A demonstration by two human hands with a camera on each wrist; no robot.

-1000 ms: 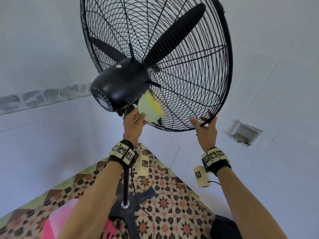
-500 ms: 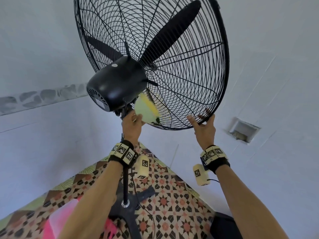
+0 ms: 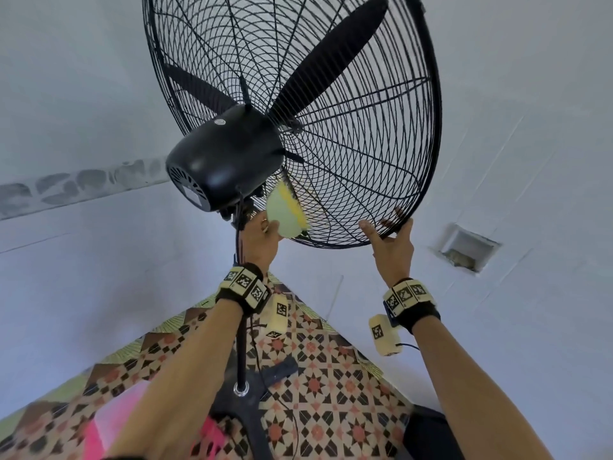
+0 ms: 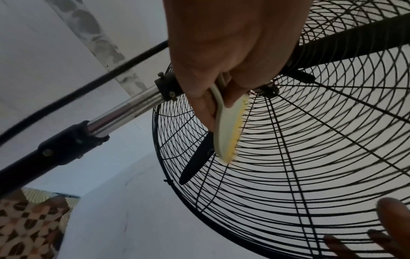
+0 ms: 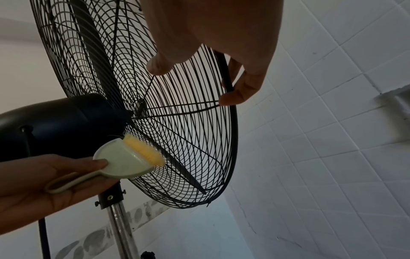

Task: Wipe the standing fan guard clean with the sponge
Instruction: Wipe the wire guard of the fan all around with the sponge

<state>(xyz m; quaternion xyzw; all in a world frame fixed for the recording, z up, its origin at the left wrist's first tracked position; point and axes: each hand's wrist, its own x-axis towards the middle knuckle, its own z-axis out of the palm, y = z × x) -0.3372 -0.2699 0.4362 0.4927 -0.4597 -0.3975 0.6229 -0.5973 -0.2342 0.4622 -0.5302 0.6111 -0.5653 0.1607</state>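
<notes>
Brush (image 3: 287, 214) higher; 2 hands, 1 guard (image 3: 381, 167)

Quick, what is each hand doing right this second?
Left hand: closed around the handle of a pale brush, its yellow bristles against the fan guard.
Right hand: gripping the guard's lower rim, fingers hooked over it.

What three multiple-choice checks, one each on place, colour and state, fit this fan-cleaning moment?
1. Where does the brush meet the fan guard?
A. top rim
B. just below the motor housing
C. front face

2. What colour are its bristles?
A. yellow
B. red
C. black

3. What is the right hand doing?
A. hanging free
B. holding a cloth
C. holding the guard's lower rim

Answers: B, bristles press the wires beside the housing; A, yellow fringe in both wrist views; C, fingers curl over the rim.
</notes>
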